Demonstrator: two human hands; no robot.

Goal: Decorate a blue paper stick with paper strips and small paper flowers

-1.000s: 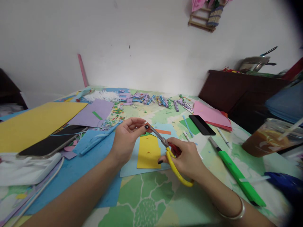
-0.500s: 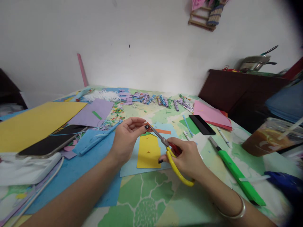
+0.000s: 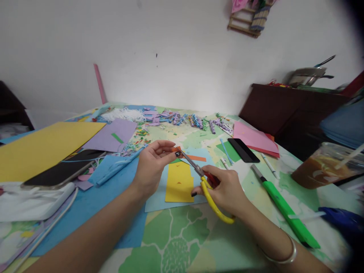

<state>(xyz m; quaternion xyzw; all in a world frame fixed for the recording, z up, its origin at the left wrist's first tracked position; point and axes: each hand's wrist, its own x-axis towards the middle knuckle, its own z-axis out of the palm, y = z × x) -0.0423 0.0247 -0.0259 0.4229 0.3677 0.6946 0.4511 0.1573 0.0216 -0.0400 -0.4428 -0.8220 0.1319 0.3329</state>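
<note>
Barely saw orange scrap [image 3: 175, 149], pinched in L hand [image 3: 150, 166] above lt-blue sheet [image 3: 156, 203].
Gripped yellow-handled scissors [image 3: 200, 173] in R hand [image 3: 227, 187] w/ thin metal blades [image 3: 189, 159] at scrap; couldn't tell blade gap, w/ tips part-hidden. Saw flat matte yellow card [image 3: 179, 193] below w/ tiny marks, plus clear plastic cup [image 3: 313, 172] cut off at R edge. Kept near-same pose vs 0.5 s ago, but showed slightly more orange.

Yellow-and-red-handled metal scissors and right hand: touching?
Touching. The head view plainly shows the right hand closed around the handles of the scissors, with no gap between.
</note>
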